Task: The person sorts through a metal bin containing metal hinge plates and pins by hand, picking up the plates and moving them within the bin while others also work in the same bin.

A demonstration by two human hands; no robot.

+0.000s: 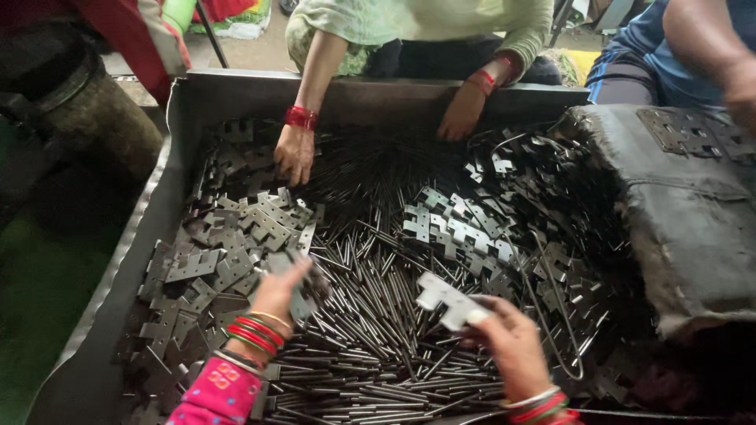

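Both hands grip notched plates — left (276, 295), right (504, 334) — above pins (378, 315) inside tray rim (118, 260).

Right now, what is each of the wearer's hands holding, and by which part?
Right hand pinches a notched metal plate at its near end. Left hand holds a darker plate by one edge.

Both arms come in from the bottom edge. Left hand (277, 293) sits palm-down, fingers stretched forward, bangles and a pink sleeve at the wrist. Right hand (510, 338) is curled, thumb and fingertips closed in a pinch grip, bangles there too.
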